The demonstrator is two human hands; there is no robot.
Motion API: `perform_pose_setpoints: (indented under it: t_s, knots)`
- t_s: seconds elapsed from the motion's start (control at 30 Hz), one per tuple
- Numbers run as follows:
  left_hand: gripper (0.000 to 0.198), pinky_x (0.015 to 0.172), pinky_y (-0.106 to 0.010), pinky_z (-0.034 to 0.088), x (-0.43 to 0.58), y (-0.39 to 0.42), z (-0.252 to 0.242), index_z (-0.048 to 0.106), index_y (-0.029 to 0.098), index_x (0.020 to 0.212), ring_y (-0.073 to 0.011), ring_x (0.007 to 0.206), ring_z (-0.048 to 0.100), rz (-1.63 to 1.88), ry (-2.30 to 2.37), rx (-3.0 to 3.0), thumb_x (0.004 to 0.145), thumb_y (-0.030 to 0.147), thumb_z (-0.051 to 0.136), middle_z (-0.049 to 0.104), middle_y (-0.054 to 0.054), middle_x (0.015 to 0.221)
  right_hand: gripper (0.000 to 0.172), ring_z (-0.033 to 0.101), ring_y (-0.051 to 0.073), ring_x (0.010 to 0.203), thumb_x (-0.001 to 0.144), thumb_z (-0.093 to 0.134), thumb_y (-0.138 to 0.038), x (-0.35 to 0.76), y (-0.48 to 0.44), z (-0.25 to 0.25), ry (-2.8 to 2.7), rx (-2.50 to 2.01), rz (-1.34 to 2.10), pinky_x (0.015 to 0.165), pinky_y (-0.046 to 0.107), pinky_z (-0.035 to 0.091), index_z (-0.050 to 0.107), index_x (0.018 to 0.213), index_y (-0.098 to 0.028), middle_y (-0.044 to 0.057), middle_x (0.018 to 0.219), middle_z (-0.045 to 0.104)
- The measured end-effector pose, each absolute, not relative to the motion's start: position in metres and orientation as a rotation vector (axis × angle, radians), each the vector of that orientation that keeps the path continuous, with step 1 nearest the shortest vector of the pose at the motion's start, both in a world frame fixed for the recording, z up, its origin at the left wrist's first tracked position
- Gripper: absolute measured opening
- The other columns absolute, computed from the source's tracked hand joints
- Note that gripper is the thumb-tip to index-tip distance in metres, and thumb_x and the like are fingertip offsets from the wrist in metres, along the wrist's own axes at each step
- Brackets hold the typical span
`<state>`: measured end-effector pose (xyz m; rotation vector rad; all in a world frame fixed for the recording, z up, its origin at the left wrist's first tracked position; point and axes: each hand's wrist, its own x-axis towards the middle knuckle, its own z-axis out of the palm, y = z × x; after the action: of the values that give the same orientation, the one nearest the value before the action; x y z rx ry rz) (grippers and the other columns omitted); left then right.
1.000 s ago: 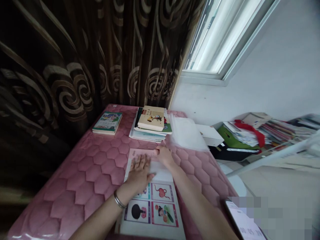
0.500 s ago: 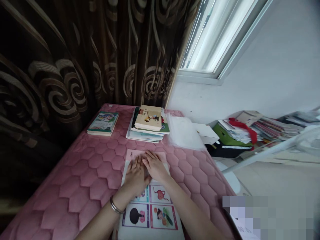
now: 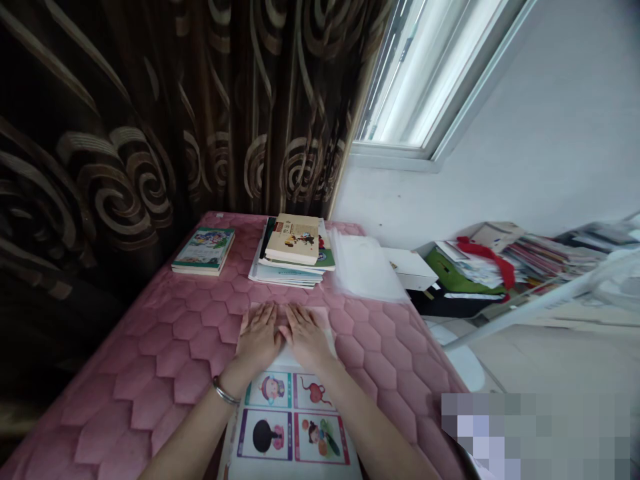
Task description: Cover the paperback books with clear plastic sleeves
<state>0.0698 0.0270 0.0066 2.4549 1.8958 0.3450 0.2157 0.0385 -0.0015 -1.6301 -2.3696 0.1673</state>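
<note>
A picture book (image 3: 280, 465) lies open before me, its lower page printed with framed cartoon pictures. My left hand (image 3: 259, 337), with silver bangles at the wrist, rests flat on the book's far part, fingers stretched out. Beside it my right hand (image 3: 304, 337) lies flat on the same part, its fingers extended too. The two thumbs come close together at the middle of the page. Much of what is printed on the far part is hidden under the hands.
The book lies on a pink quilted surface (image 3: 165, 360). Beyond it stand a stack of books (image 3: 295, 243), a green-covered book (image 3: 204, 250) at left, and clear plastic sheets (image 3: 367, 267) at right. A dark curtain (image 3: 210, 100) hangs behind. Papers (image 3: 475, 263) fill a shelf at right.
My hands have moved apart; before, they were close together, touching near the page's middle. Now they lie side by side, the left one farther left, uncovering more of the upper-left picture.
</note>
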Motion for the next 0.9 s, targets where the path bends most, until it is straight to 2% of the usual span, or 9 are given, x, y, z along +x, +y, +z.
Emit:
perform_pose_setpoints:
  t_s: [0.17,0.3,0.47,0.6,0.7,0.8,0.9]
  knots:
    - [0.055,0.116,-0.048,0.012,0.071,0.026,0.009,0.036,0.015,0.143,-0.0223,0.137,0.033,0.319,1.930,2.422,0.092,0.035,0.030,0.035,-0.007,0.150,0.056,0.033,0.028,0.136,0.097,0.030,-0.043,0.221,0.033,0.011,-2.332,-1.817,0.132,0.111,0.051,0.019,0.036,0.143,-0.011,0.015,0.144,0.042]
    - [0.059,0.116,-0.046,0.011,0.071,0.028,0.009,0.033,0.014,0.144,-0.0226,0.140,0.028,0.290,1.963,2.389,0.091,0.040,0.031,0.033,-0.007,0.151,0.055,0.033,0.031,0.135,0.097,0.032,-0.040,0.241,0.031,0.024,-2.334,-1.962,0.130,0.111,0.050,0.019,0.039,0.141,-0.008,0.017,0.143,0.043]
    - [0.060,0.116,-0.046,0.011,0.071,0.028,0.006,0.031,0.015,0.145,-0.0230,0.142,0.024,0.249,1.982,2.374,0.091,0.041,0.030,0.031,-0.006,0.152,0.052,0.033,0.029,0.135,0.097,0.030,-0.038,0.266,0.029,0.023,-2.304,-1.993,0.112,0.109,0.053,0.020,0.040,0.140,-0.011,0.015,0.141,0.046]
    - [0.059,0.116,-0.048,0.010,0.069,0.027,0.009,0.032,0.014,0.145,-0.0238,0.141,0.025,0.243,1.983,2.391,0.091,0.040,0.030,0.033,-0.007,0.151,0.048,0.033,0.027,0.134,0.097,0.029,-0.037,0.276,0.030,0.013,-2.230,-1.976,0.108,0.106,0.053,0.021,0.041,0.139,-0.016,0.012,0.138,0.051]
    - [0.058,0.116,-0.051,0.010,0.070,0.027,0.015,0.037,0.012,0.142,-0.0258,0.139,0.030,0.261,1.977,2.427,0.091,0.037,0.034,0.037,-0.011,0.149,0.043,0.039,0.026,0.129,0.097,0.031,-0.033,0.282,0.033,0.010,-2.126,-1.986,0.095,0.104,0.048,0.025,0.046,0.135,-0.018,0.011,0.133,0.056]
    - [0.053,0.114,-0.052,0.017,0.083,0.023,0.022,0.043,0.006,0.138,-0.0301,0.134,0.037,0.223,2.038,2.427,0.089,0.026,0.037,0.041,-0.017,0.145,0.040,0.044,0.026,0.124,0.096,0.031,-0.030,0.287,0.038,0.011,-2.075,-1.978,0.152,0.100,0.044,0.030,0.051,0.130,-0.020,0.010,0.128,0.059]
    - [0.052,0.109,-0.044,0.033,0.113,0.010,0.023,0.046,0.006,0.136,-0.0283,0.131,0.042,0.160,1.996,2.419,0.086,0.009,0.030,0.044,-0.017,0.143,0.039,0.044,0.026,0.122,0.096,0.031,-0.029,0.292,0.042,0.010,-2.046,-1.973,0.219,0.097,0.042,0.034,0.054,0.127,-0.021,0.009,0.126,0.061]
